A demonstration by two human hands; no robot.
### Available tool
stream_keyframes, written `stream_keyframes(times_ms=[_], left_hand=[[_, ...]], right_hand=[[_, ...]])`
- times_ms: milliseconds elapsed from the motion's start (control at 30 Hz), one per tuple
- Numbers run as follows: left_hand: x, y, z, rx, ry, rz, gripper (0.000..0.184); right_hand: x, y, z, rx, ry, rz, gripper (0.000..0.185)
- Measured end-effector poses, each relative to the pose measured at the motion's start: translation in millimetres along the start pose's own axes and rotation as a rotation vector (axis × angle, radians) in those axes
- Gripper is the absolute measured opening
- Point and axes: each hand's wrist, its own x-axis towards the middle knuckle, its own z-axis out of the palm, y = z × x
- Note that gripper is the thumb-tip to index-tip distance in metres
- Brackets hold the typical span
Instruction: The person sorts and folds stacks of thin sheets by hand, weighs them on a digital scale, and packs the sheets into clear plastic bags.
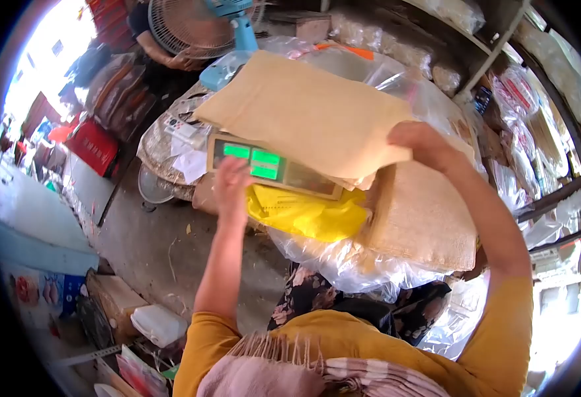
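Observation:
Large tan paper sheets lie over a scale with green lit displays. My right hand grips the right edge of the sheets. Blurred by motion, my left hand is in front of the scale's left display, near the sheets' lower left edge; its fingers are not clear. Below the scale lies a yellow bag. A stack of brown paper sits to the right, on clear plastic.
A blue fan stands at the back, with another person's arm behind it. A remote control and white paper lie left of the scale. Shelves with plastic-wrapped packs are at the right; a white container is at lower left.

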Motion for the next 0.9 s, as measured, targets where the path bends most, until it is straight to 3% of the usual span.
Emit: stream_keyframes(times_ms=[33,167,233,300,367,433,467,533,633,700,800,833,900], left_hand=[[-13,-11,9,0.025,-0.017,0.046,0.043],[-61,-24,34,0.136,-0.203,-0.024,0.038],[-75,-28,40,0.102,-0.271,-0.09,0.039],[-84,-32,42,0.045,-0.334,-0.139,0.04],[-85,-29,45,0.022,-0.356,-0.185,0.041],[-84,-27,48,-0.026,-0.384,-0.246,0.045],[-83,-24,53,-0.088,-0.376,-0.301,0.048],[-80,-18,65,-0.208,-0.358,-0.411,0.054],[-75,-19,78,-0.243,-0.356,-0.429,0.06],[-73,-21,82,-0.269,-0.358,-0.458,0.061],[-69,-27,86,-0.265,-0.375,-0.475,0.06],[-67,-28,88,-0.26,-0.387,-0.476,0.06],[-64,-32,84,-0.351,-0.386,-0.477,0.052]], right_hand=[[-7,11,-9,0.043,0.054,-0.005,0.023],[-36,9,-113,-0.267,0.313,0.089,0.028],[-61,-18,-157,-0.635,0.456,0.079,0.031],[-103,-49,-162,-0.93,0.52,0.49,0.037],[-127,-103,-128,-0.903,0.495,0.692,0.038],[-151,-122,-73,-0.66,0.51,0.384,0.038],[-168,-113,-38,-0.721,0.466,0.297,0.038],[-165,-122,21,-0.718,0.323,0.311,0.043],[-172,-127,100,-0.482,0.345,0.335,0.036],[-167,-135,108,-0.471,0.404,0.357,0.035],[-191,-108,100,-0.272,0.462,0.65,0.033],[-187,-103,73,-0.301,0.432,0.858,0.031],[-195,-37,24,-0.286,0.609,0.945,0.024]])
